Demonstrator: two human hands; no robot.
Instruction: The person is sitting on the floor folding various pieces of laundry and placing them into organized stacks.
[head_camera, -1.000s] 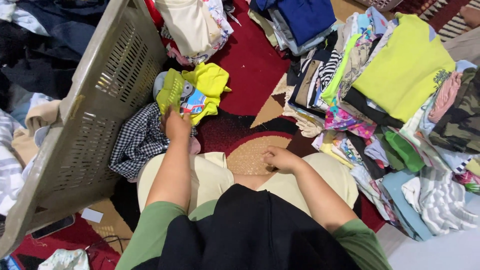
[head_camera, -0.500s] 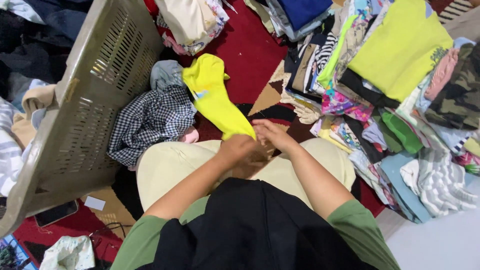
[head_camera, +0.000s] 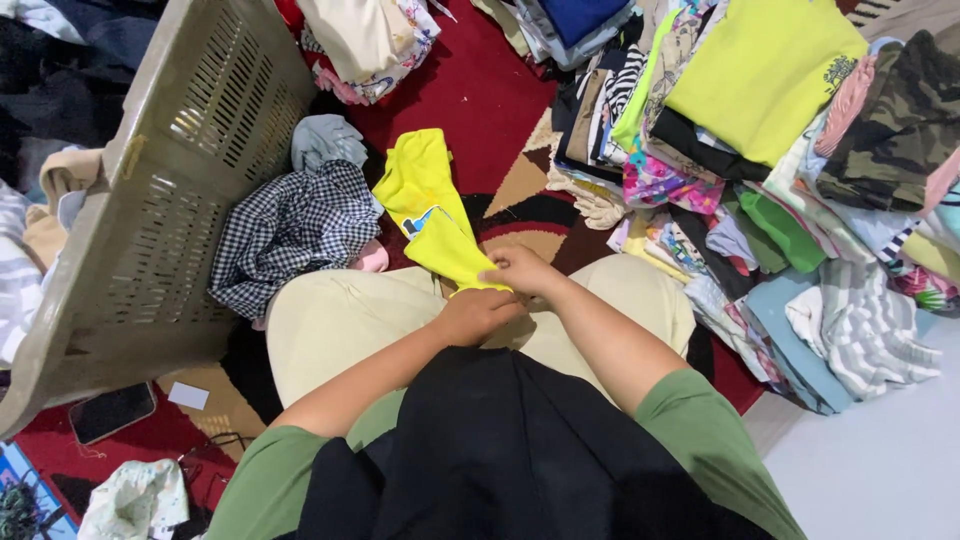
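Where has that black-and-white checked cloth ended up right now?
In the head view the checked cloth lies crumpled on the floor left of centre, between the tipped laundry basket and the yellow garment, just beyond the person's left knee.

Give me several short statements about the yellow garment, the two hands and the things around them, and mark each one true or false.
1. Both the left hand and the right hand grip the bright yellow cloth garment. True.
2. The yellow garment lies inside the beige slotted plastic laundry basket. False: it stretches over the red patterned carpet beside the tipped basket.
3. A black-and-white checked cloth lies between the basket and the yellow garment. True.
4. The stacks of folded clothes are on the person's left. False: they are on the right.
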